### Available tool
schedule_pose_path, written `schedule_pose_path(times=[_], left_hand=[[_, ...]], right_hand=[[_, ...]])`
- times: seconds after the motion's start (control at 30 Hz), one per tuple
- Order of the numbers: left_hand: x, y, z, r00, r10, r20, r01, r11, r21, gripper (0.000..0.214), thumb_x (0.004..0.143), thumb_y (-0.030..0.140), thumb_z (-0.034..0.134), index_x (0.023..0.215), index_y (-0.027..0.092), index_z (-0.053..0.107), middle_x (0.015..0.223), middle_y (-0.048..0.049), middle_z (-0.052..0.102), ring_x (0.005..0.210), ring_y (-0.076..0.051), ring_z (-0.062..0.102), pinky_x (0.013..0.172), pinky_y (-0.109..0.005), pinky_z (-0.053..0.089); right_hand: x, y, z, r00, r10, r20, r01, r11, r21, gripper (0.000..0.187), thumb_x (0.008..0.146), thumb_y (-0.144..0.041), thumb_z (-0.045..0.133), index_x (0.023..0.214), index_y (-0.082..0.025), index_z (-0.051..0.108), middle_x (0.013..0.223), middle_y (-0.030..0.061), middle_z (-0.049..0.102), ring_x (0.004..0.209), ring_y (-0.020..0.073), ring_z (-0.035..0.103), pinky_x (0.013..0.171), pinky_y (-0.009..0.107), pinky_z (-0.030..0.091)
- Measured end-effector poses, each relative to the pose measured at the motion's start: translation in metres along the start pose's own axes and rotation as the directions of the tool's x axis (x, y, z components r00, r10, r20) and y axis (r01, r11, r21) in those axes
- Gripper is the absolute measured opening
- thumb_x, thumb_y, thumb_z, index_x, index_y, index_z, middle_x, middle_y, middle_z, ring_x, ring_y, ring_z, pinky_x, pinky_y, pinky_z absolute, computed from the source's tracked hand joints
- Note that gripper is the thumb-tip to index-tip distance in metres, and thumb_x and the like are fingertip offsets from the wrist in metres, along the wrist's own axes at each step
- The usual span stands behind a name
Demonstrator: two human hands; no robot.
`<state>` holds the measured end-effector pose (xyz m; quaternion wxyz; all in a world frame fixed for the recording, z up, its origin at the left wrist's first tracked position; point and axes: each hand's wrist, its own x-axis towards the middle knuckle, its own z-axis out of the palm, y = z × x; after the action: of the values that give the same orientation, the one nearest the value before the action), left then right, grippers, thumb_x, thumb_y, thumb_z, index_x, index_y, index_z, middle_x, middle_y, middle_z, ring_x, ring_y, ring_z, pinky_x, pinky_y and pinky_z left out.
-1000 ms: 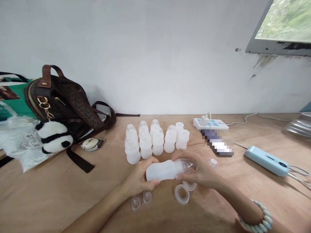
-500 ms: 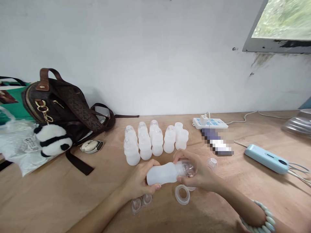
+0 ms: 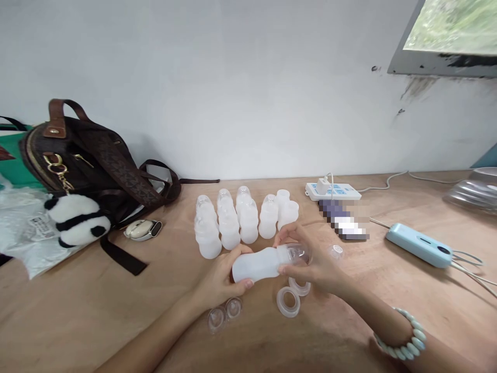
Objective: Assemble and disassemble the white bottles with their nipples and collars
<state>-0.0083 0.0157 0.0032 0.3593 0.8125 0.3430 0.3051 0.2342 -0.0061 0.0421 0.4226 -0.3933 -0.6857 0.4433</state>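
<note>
A frosted white plastic bottle (image 3: 258,265) lies sideways above the table, held between both hands. My left hand (image 3: 217,280) is wrapped round its base. My right hand (image 3: 312,261) pinches the clear cap (image 3: 297,254) at its neck. Behind them stands a cluster of several similar capped bottles (image 3: 240,220). Two white rings (image 3: 288,301) lie on the table just below the held bottle. Two clear caps (image 3: 224,314) lie near my left wrist, and another clear cap (image 3: 336,252) sits right of my right hand.
A brown bag (image 3: 89,163) with a panda toy (image 3: 75,226) sits at the left, a small mouse-like device (image 3: 142,229) beside it. A white power strip (image 3: 333,191), a blurred flat item (image 3: 344,220) and a light blue device (image 3: 419,245) lie on the wooden table (image 3: 116,311) to the right.
The view has shifted slightly. Both hands still hold the bottle, and my right fingers have changed their hold a little on the cap.
</note>
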Motion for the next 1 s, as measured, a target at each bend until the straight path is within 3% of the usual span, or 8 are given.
schedule_pose_path(times=[0.1, 0.2, 0.33, 0.43, 0.53, 0.67, 0.77, 1.0], left_hand=[[0.0, 0.001, 0.001, 1.0, 0.003, -0.008, -0.003, 1.0, -0.02, 0.04, 0.081, 0.05, 0.057, 0.106, 0.019, 0.054, 0.088, -0.0007, 0.058, 0.071, -0.017, 0.051, 0.062, -0.025, 0.039], [0.0, 0.0, 0.001, 1.0, 0.006, 0.016, -0.006, 0.999, 0.032, 0.041, 0.083, 0.05, 0.058, 0.109, 0.02, 0.053, 0.091, -0.0012, 0.06, 0.074, -0.019, 0.053, 0.065, -0.027, 0.04], [0.0, -0.002, 0.0, 0.995, 0.028, 0.096, -0.039, 0.993, 0.113, 0.041, 0.093, 0.052, 0.05, 0.12, 0.021, 0.049, 0.103, -0.0058, 0.065, 0.086, -0.024, 0.059, 0.074, -0.031, 0.043], [0.002, -0.001, 0.001, 0.989, 0.043, 0.141, -0.059, 0.992, 0.111, 0.045, 0.096, 0.054, 0.046, 0.128, 0.021, 0.045, 0.115, -0.0097, 0.066, 0.098, -0.028, 0.062, 0.083, -0.035, 0.046], [0.003, -0.001, 0.003, 0.985, 0.049, 0.165, -0.071, 0.989, 0.126, 0.049, 0.094, 0.056, 0.052, 0.128, 0.021, 0.047, 0.12, -0.0108, 0.066, 0.1, -0.029, 0.063, 0.085, -0.037, 0.047], [0.004, -0.001, 0.004, 0.988, 0.034, 0.148, -0.051, 0.992, 0.113, 0.053, 0.094, 0.051, 0.053, 0.137, 0.021, 0.045, 0.11, -0.0077, 0.066, 0.087, -0.023, 0.061, 0.079, -0.033, 0.048], [0.005, 0.0, 0.004, 0.99, -0.003, 0.144, -0.007, 0.997, 0.073, 0.046, 0.097, 0.044, 0.049, 0.137, 0.023, 0.044, 0.104, -0.0046, 0.065, 0.076, -0.018, 0.056, 0.073, -0.029, 0.046], [0.006, 0.002, 0.005, 0.993, -0.014, 0.116, 0.013, 1.0, 0.014, 0.035, 0.099, 0.04, 0.045, 0.128, 0.021, 0.051, 0.099, -0.004, 0.065, 0.077, -0.018, 0.055, 0.075, -0.03, 0.045]], right_hand=[[0.001, 0.001, -0.001, 0.999, -0.016, -0.029, 0.018, 0.997, 0.079, 0.045, 0.072, -0.031, 0.082, 0.105, -0.026, 0.052, 0.105, 0.0026, 0.064, 0.091, 0.0194, 0.061, 0.068, 0.028, 0.051], [0.004, 0.003, -0.001, 0.999, 0.004, -0.045, 0.004, 0.986, 0.164, 0.044, 0.069, -0.037, 0.086, 0.101, -0.024, 0.058, 0.1, 0.0025, 0.065, 0.088, 0.0187, 0.062, 0.072, 0.03, 0.052], [0.007, 0.007, 0.009, 0.999, 0.035, 0.03, -0.044, 0.929, 0.369, 0.053, 0.063, -0.042, 0.089, 0.102, -0.026, 0.058, 0.095, 0.0005, 0.065, 0.085, 0.0179, 0.064, 0.073, 0.031, 0.056], [0.006, 0.012, 0.019, 0.993, 0.06, 0.104, -0.095, 0.923, 0.372, 0.055, 0.066, -0.04, 0.088, 0.109, -0.025, 0.058, 0.102, 0.0027, 0.068, 0.094, 0.0206, 0.067, 0.082, 0.037, 0.057], [0.004, 0.016, 0.023, 0.992, 0.089, 0.085, -0.108, 0.964, 0.242, 0.046, 0.071, -0.039, 0.084, 0.106, -0.022, 0.06, 0.1, 0.0046, 0.069, 0.096, 0.0232, 0.068, 0.083, 0.039, 0.058], [0.004, 0.017, 0.013, 0.991, 0.039, -0.124, -0.057, 0.988, -0.142, 0.028, 0.077, -0.037, 0.077, 0.091, -0.02, 0.059, 0.086, 0.0031, 0.067, 0.078, 0.021, 0.064, 0.068, 0.035, 0.054], [0.008, 0.021, 0.005, 0.972, -0.025, -0.232, -0.082, 0.894, -0.44, 0.022, 0.077, -0.03, 0.073, 0.083, -0.021, 0.053, 0.079, 0.0004, 0.06, 0.066, 0.0171, 0.055, 0.059, 0.031, 0.047], [0.019, 0.032, 0.004, 0.979, 0.045, -0.2, -0.179, 0.664, -0.726, 0.022, 0.089, -0.04, 0.063, 0.092, -0.02, 0.053, 0.092, 0.0065, 0.065, 0.074, 0.0204, 0.062, 0.065, 0.032, 0.049]])
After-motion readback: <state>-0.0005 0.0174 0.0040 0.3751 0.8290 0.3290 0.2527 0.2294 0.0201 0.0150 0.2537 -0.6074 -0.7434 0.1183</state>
